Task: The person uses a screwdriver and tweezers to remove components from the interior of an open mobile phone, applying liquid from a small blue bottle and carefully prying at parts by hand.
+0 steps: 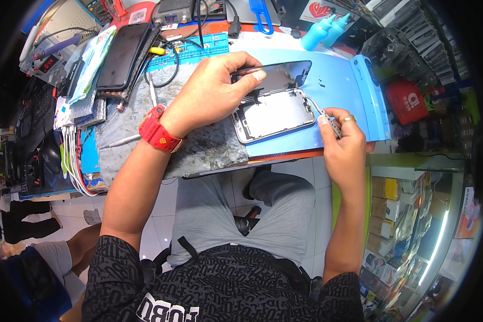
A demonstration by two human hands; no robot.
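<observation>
"Judging from both hands, which step is this?"

"Probably fine work inside an opened phone point(276, 114). The left hand point(220, 88) pinches the left end of its dark screen panel point(285, 72), holding it tilted up over the far side of the phone body point(263, 122)."

"And the right?"

"The right hand point(342, 131) grips a slim grey tool point(331, 125), tweezers by the look of it, whose bent end reaches the body's far right corner."

"Where does the phone lie?"

"On the surface point(300, 155), towards its near edge, mostly on the blue mat point(338, 78), with the mottled grey mat point(198, 147) to the left."

"What would the next move call for?"

"A steady left hand, I'd say: the panel kept raised without strain, and a light touch with the tool in that corner."

"Anything you can't make out?"

"The tool's very tip; I can't tell whether it touches a part. The left hand covers the panel's left end. A dark strip point(256, 97) between panel and body may be a cable, but it's too small to read. Farther right, stacked dark packages point(421, 32) run off into the black rim."
</observation>
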